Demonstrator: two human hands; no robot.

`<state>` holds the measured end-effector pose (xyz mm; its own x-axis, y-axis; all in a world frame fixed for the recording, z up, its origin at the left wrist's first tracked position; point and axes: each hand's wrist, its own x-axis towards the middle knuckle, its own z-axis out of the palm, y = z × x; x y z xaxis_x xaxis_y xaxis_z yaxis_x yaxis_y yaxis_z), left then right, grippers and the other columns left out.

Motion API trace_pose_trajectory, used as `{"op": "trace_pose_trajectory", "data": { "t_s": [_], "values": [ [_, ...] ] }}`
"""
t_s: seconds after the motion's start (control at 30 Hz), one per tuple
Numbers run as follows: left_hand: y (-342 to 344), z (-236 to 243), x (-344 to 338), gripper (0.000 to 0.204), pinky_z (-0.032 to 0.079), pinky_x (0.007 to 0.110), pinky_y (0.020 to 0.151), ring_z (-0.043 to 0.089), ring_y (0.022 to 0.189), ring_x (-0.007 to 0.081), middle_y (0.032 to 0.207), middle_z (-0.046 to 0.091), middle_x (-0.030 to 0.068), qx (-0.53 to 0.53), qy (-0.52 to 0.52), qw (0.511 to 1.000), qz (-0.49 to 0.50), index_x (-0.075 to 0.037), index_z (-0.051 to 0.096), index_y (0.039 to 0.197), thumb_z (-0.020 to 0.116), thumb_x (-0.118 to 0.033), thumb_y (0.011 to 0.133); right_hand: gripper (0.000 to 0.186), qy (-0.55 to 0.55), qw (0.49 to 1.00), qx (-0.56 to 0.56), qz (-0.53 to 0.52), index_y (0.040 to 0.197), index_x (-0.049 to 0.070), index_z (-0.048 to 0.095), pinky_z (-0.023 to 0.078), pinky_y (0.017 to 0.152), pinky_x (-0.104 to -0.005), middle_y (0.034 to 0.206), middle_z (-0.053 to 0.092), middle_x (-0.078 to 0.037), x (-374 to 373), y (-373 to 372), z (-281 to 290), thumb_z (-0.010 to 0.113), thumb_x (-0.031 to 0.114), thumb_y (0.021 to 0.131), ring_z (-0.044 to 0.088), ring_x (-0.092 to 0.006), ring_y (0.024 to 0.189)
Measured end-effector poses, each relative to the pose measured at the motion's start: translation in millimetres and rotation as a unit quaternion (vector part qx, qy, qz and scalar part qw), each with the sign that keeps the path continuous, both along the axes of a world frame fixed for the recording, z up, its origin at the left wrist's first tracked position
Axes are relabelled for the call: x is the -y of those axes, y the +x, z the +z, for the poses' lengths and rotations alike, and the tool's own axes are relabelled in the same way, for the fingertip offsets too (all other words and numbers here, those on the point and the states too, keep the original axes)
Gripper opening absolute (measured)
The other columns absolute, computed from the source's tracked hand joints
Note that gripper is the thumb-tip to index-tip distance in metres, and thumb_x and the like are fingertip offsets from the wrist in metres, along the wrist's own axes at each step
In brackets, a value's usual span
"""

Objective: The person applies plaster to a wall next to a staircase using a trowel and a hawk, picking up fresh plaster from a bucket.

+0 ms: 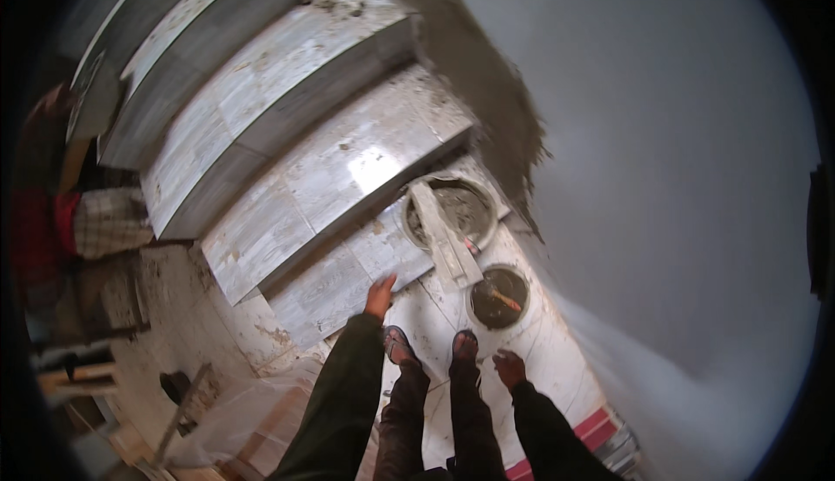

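Observation:
My left hand hangs above the edge of the lowest tiled step, fingers loosely stretched out and nothing in them. My right hand is over the floor by my right foot, its fingers a little bent and apart, also without any object. Ahead of it stands a round bucket of murky liquid, with a brush lying in it. Farther ahead is a wider tub of wet grey mortar. A pale, mortar-smeared board lies across its rim, hiding part of the mortar.
Mortar-splattered, wood-look stairs climb toward the upper left. A grey wall rises on the right, with a rough mortar strip beside the steps. Plastic sheeting covers something at lower left. A person in red is at the far left.

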<state>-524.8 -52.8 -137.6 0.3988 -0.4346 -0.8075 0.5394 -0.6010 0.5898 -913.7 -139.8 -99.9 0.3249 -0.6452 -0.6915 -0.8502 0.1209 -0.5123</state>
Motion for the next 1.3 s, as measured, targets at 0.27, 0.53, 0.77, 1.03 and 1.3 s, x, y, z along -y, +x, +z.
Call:
{"op": "trace_pose_trajectory", "data": {
  "t_s": [0.27,0.53,0.77,1.03,1.3],
  "values": [
    [44,-47,93,0.073,0.033,0.045,0.098,0.049,0.117,0.0227,0.125,0.056,0.007,-0.159,-0.164,0.947,0.226,-0.012,0.049,0.13,0.039,-0.068,0.084,0.029,0.145,0.968,0.038,-0.2,0.109,-0.001,0.059,0.045,0.048,-0.0246,0.076,0.061,-0.006,-29,-54,31,0.059,0.016,0.085,0.057,-0.0133,0.059],
    [27,-7,96,0.091,0.031,0.043,0.099,0.049,0.116,0.0255,0.117,0.06,0.0094,-0.236,-0.104,0.942,0.213,-0.006,0.053,0.125,0.035,-0.08,0.076,0.01,-0.03,0.981,-0.068,0.181,0.09,0.016,0.059,0.047,0.059,-0.0377,0.074,0.061,-0.003,-41,-209,-13,0.054,0.024,0.087,0.056,-0.0199,0.065],
    [22,-10,47,0.102,0.039,0.045,0.096,0.054,0.111,0.0294,0.116,0.058,0.0167,-0.258,-0.125,0.899,0.333,0.005,0.048,0.125,0.034,-0.082,0.073,0.029,0.173,0.967,-0.016,-0.186,0.107,0.011,0.06,0.05,0.071,-0.0339,0.089,0.064,-0.006,-4,-165,-2,0.062,0.021,0.079,0.059,-0.0201,0.076],
    [27,30,-54,0.09,0.043,0.045,0.077,0.052,0.1,0.028,0.13,0.05,0.0139,-0.138,0.05,0.933,0.328,-0.011,0.045,0.135,0.042,-0.078,0.075,0.016,0.134,0.979,-0.017,-0.151,0.084,0.006,0.064,0.048,0.065,-0.0341,0.076,0.066,-0.008,15,-60,73,0.058,0.021,0.086,0.06,-0.0215,0.071],
    [-42,101,-249,0.066,0.049,0.043,0.073,0.06,0.098,0.026,0.116,0.059,0.0113,0.12,0.098,0.988,0.003,-0.012,0.053,0.127,0.047,-0.062,0.084,0.034,0.056,0.969,-0.001,0.241,0.088,0.01,0.065,0.048,0.068,-0.0405,0.075,0.065,-0.013,-13,-45,39,0.049,0.04,0.088,0.06,-0.0275,0.071]
  ]
}}
